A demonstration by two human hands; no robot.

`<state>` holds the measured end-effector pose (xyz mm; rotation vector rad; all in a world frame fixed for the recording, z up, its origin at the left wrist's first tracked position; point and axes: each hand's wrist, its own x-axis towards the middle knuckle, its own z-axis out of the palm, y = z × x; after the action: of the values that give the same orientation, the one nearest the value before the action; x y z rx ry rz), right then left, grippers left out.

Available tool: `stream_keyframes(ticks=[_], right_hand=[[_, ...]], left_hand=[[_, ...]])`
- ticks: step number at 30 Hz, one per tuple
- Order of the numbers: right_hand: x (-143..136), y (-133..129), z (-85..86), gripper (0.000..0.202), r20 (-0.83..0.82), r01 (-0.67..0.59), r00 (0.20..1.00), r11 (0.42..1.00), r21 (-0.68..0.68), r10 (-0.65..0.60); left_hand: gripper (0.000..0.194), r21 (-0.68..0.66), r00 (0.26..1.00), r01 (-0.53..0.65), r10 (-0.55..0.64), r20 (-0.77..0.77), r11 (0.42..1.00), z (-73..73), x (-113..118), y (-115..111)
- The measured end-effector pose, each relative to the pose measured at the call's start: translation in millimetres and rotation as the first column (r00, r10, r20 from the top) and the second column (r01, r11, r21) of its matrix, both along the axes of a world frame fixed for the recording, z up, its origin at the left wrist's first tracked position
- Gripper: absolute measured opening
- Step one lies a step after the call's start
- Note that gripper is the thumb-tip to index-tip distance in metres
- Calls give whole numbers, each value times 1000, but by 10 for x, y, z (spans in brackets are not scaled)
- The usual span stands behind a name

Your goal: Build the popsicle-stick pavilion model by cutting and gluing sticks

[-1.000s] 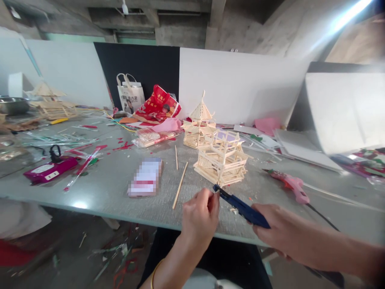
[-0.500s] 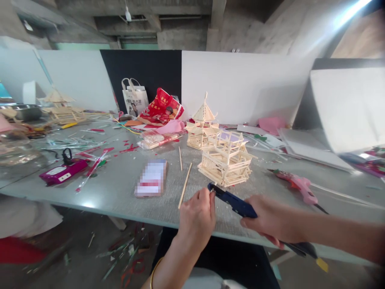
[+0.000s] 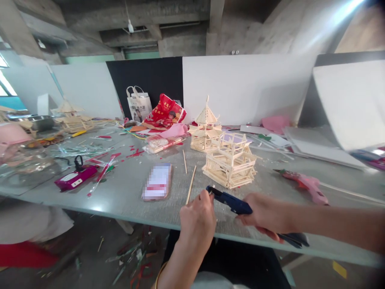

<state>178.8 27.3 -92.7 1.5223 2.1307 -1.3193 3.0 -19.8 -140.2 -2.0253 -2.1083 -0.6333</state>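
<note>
Above the table's near edge, my left hand (image 3: 198, 214) is closed in a pinch, with the pale tip of a thin wooden stick (image 3: 213, 187) showing by its fingertips. My right hand (image 3: 261, 212) grips dark blue hand cutters (image 3: 233, 202), whose black jaws reach to the left fingertips. The fingers hide most of the stick. Just beyond stands an open frame model built of wooden sticks (image 3: 230, 164). Behind it is a pagoda-shaped stick model (image 3: 206, 128) with a pointed roof. Two loose sticks (image 3: 191, 184) lie left of the nearer model.
A phone (image 3: 157, 181) lies left of the sticks, and a purple power strip (image 3: 76, 176) is farther left. A pink glue gun (image 3: 306, 184) rests at the right. Bagged sticks (image 3: 164, 143), a red bag (image 3: 165, 112) and white boards (image 3: 325, 146) are farther back.
The view has shifted slightly, so the table things appear a little farther right and lower. Both hands stay together, with the cutters' jaws still at the left fingertips.
</note>
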Motion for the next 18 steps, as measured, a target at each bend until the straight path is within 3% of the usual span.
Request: stream_keyframes(ticks=[8, 10, 12, 13, 15, 17, 18], right_hand=[[13, 101, -27, 30, -35, -11, 999, 996, 89, 14], [14, 85, 11, 28, -66, -24, 997, 997, 80, 29], [65, 23, 59, 31, -81, -32, 996, 998, 47, 36], [117, -18, 85, 35, -80, -32, 996, 999, 36, 35], [273, -82, 149, 43, -105, 44, 994, 999, 19, -42], [482, -63, 252, 49, -200, 238, 953, 971, 23, -228], [595, -5, 322, 52, -270, 371, 899, 927, 52, -344]], left_hand=[[23, -73, 998, -14, 18, 53, 997, 26, 40, 14], [23, -65, 989, -14, 23, 148, 998, 40, -25, 10], [25, -29, 939, 29, -18, 343, 999, 51, -132, -2], [26, -7, 879, 68, -57, 473, 998, 59, -196, -9], [27, 15, 677, 168, -126, 725, 986, 97, -326, -18], [25, 2, 458, 292, -142, 878, 956, 186, -443, 0], [25, -15, 385, 357, -133, 914, 934, 255, -490, 25]])
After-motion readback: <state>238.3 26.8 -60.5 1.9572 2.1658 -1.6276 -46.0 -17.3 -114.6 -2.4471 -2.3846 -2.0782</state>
